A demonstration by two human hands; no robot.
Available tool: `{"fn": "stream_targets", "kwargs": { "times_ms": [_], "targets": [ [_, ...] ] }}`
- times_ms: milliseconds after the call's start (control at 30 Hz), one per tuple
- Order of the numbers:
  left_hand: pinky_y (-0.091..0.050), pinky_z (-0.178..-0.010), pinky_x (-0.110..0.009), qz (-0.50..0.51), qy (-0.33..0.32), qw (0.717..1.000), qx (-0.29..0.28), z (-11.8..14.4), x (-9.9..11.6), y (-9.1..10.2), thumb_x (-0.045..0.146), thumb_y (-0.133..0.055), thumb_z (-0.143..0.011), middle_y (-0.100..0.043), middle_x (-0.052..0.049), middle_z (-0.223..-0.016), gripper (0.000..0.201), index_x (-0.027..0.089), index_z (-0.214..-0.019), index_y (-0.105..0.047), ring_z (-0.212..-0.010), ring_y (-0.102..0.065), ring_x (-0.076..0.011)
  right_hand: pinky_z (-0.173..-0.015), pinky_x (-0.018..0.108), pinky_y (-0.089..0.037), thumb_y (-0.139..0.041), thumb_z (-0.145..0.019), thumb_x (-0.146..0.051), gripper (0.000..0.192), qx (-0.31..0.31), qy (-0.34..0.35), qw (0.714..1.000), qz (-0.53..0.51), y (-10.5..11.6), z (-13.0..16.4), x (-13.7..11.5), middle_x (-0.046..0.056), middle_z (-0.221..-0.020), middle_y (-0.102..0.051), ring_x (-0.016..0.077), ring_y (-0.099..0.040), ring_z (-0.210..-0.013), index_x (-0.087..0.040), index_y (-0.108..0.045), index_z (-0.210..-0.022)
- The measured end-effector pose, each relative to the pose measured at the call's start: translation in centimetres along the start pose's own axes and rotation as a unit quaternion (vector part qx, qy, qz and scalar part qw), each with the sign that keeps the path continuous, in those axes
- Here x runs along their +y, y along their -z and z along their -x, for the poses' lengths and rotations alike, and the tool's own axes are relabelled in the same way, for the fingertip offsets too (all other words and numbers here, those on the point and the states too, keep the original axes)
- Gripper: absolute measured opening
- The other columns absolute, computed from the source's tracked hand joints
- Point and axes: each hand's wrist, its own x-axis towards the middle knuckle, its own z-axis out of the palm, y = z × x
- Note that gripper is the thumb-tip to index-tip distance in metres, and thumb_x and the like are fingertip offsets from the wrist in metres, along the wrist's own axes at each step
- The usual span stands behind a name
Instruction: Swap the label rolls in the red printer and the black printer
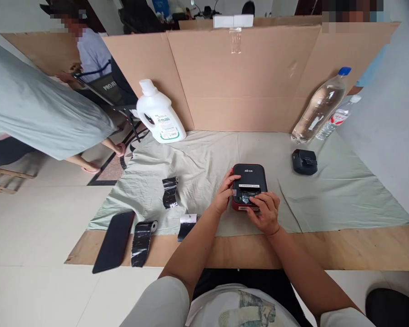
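A small black and red label printer (249, 178) lies on a pale green cloth (344, 195) in front of me. My left hand (224, 193) holds the printer's left side, fingers on its edge. My right hand (265, 211) rests on the printer's near end, fingertips pressing at a crinkled black strip in the open slot. Whether the fingers pinch the strip is hard to tell.
Left of me lie a black roll (170, 192), a second black roll (142, 241), a white-cored roll (187, 224) and a dark phone (114, 240). A white detergent jug (159, 113), two water bottles (320, 106), a small black device (304, 161) and a cardboard wall (245, 77) stand behind. People are at left.
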Motion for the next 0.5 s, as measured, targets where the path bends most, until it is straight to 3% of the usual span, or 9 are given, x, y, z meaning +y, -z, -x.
{"fn": "stream_targets", "kwargs": {
  "times_ms": [200, 333, 400, 500],
  "targets": [
    [-0.017, -0.12, -0.042, -0.044, -0.011, 0.999, 0.0, 0.2, -0.1, 0.0, 0.018, -0.049, -0.063, -0.021, 0.001, -0.159, 0.059, 0.022, -0.121, -0.058, -0.147, -0.014, -0.0276, -0.103, 0.049, -0.035, -0.059, -0.08, -0.044, 0.024, -0.01, -0.016, 0.999, -0.044, -0.4, 0.4, 0.1, 0.007, -0.096, -0.062, 0.0265, -0.052, -0.106, -0.028, -0.068, -0.096],
    [-0.023, -0.117, -0.041, -0.002, -0.011, 1.0, 0.003, 0.0, 0.1, -0.4, 0.015, -0.049, -0.062, -0.025, 0.001, -0.158, 0.08, 0.026, -0.14, -0.041, -0.146, -0.02, -0.0262, -0.102, 0.047, -0.037, -0.06, -0.08, -0.041, 0.023, 0.027, 0.005, 0.999, -0.035, -0.4, 0.3, -0.1, 0.007, -0.096, -0.062, 0.0258, -0.053, -0.104, -0.026, -0.068, -0.095],
    [-0.026, -0.116, -0.04, 0.009, 0.007, 1.0, 0.002, -0.3, 0.6, -0.4, 0.013, -0.05, -0.059, -0.027, 0.002, -0.157, 0.09, 0.028, -0.146, -0.032, -0.145, -0.021, -0.0256, -0.101, 0.047, -0.039, -0.059, -0.081, -0.042, 0.023, 0.027, 0.005, 0.999, -0.019, -0.3, 0.1, -0.2, 0.007, -0.096, -0.063, 0.0258, -0.054, -0.104, -0.026, -0.067, -0.095],
    [-0.033, -0.111, -0.041, -0.007, 0.06, 0.998, -0.019, -0.7, 1.8, -0.4, 0.011, -0.049, -0.057, -0.027, 0.004, -0.157, 0.093, 0.031, -0.147, -0.032, -0.141, -0.029, -0.0268, -0.099, 0.046, -0.041, -0.059, -0.082, -0.041, 0.022, 0.057, 0.033, 0.998, -0.017, -0.2, -0.2, -0.4, 0.006, -0.097, -0.063, 0.0251, -0.055, -0.104, -0.025, -0.066, -0.097]
  ]
}}
